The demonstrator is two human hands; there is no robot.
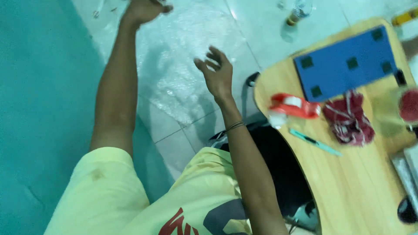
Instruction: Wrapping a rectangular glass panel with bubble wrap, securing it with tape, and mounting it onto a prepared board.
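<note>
Left hand [146, 9]: closed on the far edge of a clear bubble-wrap sheet [191, 61] spread over the tiled floor. Right hand [217, 74]: open, fingers spread, above the sheet. Wooden table [348, 182], right: red tape dispenser [294, 106], blue board [346, 63], teal pen [315, 142].

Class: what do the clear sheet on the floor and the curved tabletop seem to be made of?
The sheet under the left hand looks like clear plastic bubble wrap: see-through, glossy, with a dimpled surface. The tabletop looks like light wood or wood-look laminate: pale grain lines and a smooth, matte face.
</note>
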